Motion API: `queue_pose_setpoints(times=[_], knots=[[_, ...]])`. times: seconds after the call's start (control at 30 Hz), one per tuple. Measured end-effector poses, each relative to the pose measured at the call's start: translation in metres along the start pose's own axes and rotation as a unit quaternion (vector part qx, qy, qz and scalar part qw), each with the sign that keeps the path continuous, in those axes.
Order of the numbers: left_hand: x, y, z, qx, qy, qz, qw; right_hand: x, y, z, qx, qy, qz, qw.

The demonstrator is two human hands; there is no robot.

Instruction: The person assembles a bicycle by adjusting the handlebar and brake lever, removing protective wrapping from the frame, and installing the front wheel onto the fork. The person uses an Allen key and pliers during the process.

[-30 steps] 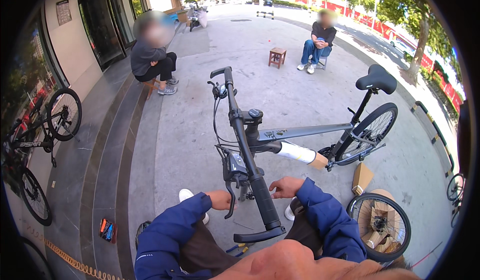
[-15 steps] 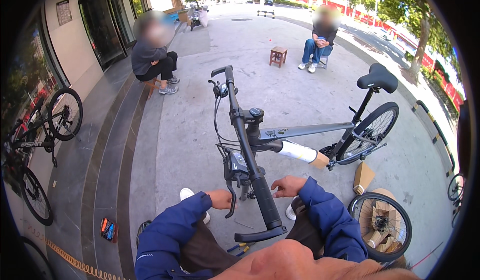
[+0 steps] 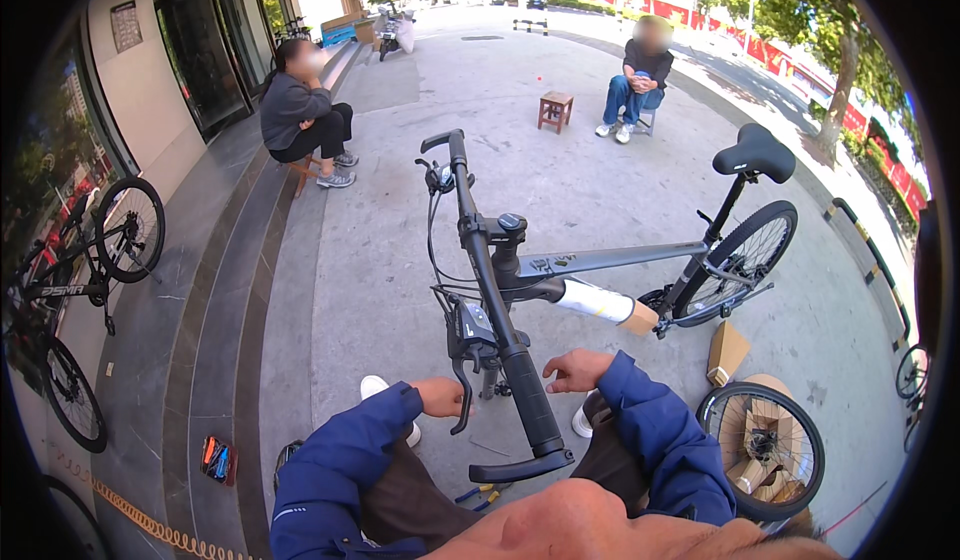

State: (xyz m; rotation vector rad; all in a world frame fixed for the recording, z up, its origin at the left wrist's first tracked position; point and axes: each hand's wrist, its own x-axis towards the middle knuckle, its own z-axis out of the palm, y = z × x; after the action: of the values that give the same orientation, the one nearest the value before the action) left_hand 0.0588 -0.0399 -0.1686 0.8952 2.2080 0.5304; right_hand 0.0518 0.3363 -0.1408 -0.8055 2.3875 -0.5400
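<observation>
A grey bicycle (image 3: pixel 620 259) stands in front of me, its handlebar (image 3: pixel 486 275) turned along my line of sight and no wheel seen in its fork. My left hand (image 3: pixel 438 397) is low beside the brake lever (image 3: pixel 462 400), which hides its fingertips. On the other side of the black grip (image 3: pixel 530 405), my right hand (image 3: pixel 578 371) has bent fingers pointing toward the fork (image 3: pixel 489 382). Whatever they may pinch does not show. Pliers (image 3: pixel 487 498) with yellow and blue handles lie on the ground between my legs, near a thin metal rod (image 3: pixel 490 446).
A loose wheel (image 3: pixel 815 460) lies on cardboard at right, beside a cardboard piece (image 3: pixel 728 353). An open tool case (image 3: pixel 218 460) and a coiled orange hose (image 3: pixel 130 508) are on the left steps. Two people sit farther off, near a wooden stool (image 3: pixel 555 111). Another bicycle (image 3: pixel 75 288) leans at left.
The seated person at left has shifted the head and an arm slightly. My hands and the bicycle stay almost the same.
</observation>
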Motion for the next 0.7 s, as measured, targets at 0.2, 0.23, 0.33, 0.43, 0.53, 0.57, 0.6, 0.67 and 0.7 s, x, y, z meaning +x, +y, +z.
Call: queue_pose_setpoints(times=[0.2, 0.23, 0.33, 0.43, 0.53, 0.57, 0.6, 0.67, 0.7], knots=[[0.002, -0.003, 0.001, 0.004, -0.004, -0.004, 1.000, 0.000, 0.000, 0.000, -0.002, 0.001, 0.002, 1.000], [0.002, -0.002, 0.000, 0.004, -0.007, -0.007, 1.000, 0.000, 0.000, 0.000, 0.003, 0.001, 0.001, 1.000], [0.000, 0.001, -0.001, 0.000, -0.008, -0.008, 1.000, -0.001, -0.002, -0.002, 0.006, -0.006, 0.009, 1.000], [-0.002, 0.004, -0.003, -0.002, -0.012, -0.012, 1.000, -0.001, -0.004, -0.004, 0.016, -0.019, 0.022, 0.999], [-0.003, 0.007, -0.005, -0.003, -0.013, -0.013, 1.000, -0.002, -0.005, -0.005, 0.014, -0.020, 0.019, 1.000], [-0.003, 0.008, -0.005, -0.005, -0.015, -0.017, 1.000, -0.001, -0.005, -0.005, 0.015, -0.020, 0.017, 1.000], [-0.003, 0.008, -0.005, -0.005, -0.015, -0.014, 1.000, -0.001, -0.005, -0.004, 0.012, -0.020, 0.018, 1.000], [-0.003, 0.008, -0.006, -0.012, -0.021, -0.019, 1.000, 0.000, -0.004, -0.004, 0.016, -0.020, 0.023, 0.999], [-0.003, 0.008, -0.006, -0.007, -0.020, -0.017, 1.000, 0.000, -0.004, -0.004, 0.016, -0.021, 0.027, 0.999]])
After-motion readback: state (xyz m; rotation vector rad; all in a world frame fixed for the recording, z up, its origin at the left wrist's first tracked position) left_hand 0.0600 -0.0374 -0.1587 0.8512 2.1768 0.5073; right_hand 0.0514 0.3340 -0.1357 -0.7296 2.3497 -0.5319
